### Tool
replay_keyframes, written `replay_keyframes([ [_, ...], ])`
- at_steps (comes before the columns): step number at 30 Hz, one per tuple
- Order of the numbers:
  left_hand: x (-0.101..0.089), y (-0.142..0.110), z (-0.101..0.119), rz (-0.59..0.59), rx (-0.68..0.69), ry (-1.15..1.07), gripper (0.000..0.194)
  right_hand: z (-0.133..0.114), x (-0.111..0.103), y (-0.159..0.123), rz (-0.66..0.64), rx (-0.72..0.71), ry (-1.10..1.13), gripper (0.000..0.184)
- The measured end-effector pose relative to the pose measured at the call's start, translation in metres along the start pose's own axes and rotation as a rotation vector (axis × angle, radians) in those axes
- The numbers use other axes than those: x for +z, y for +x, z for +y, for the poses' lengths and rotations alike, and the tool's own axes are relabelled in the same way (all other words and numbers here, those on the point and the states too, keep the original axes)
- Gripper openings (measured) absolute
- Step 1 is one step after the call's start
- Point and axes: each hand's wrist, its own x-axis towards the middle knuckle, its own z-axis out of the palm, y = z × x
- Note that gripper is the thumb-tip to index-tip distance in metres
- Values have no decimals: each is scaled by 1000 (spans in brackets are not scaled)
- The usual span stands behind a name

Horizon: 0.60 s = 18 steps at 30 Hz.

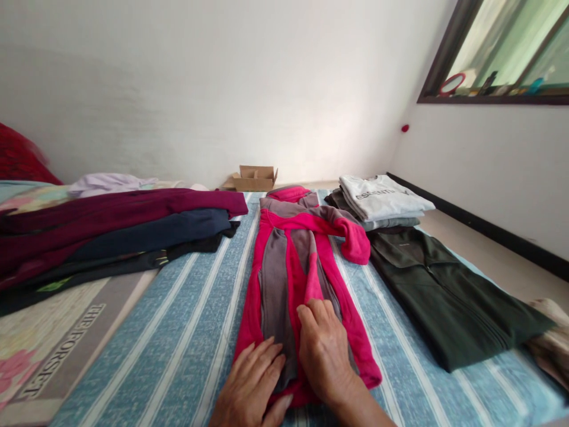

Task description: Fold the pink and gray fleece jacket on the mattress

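Note:
A pink and grey jacket (275, 279) lies lengthwise in front of me, partly folded, its collar at the far end. One sleeve (351, 237) bends out to the right near the top. My left hand (253, 382) rests flat on the lower left of the jacket, fingers spread over the cloth. Beside it, my right hand (323, 350) has curled fingers closed on a pink sleeve (313, 281) that runs down the middle. The lower hem is partly hidden by my hands.
The jacket is on a blue striped sheet (178, 332). Maroon trousers (133, 213) top a pile of dark clothes at left. A dark green jacket (440, 290) and a stack with a white shirt (377, 196) lie at right. Behind stands a cardboard box (255, 179) by the wall.

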Motion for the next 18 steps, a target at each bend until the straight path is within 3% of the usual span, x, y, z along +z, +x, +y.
replay_keyframes([
  [8, -1, 0, 1, 41, 14, 11, 38, -3, 3, -1, -17, 15, 12, 22],
  [18, -3, 0, 3, 3, 6, 1, 38, 0, 2, -3, -21, 20, 36, 20],
])
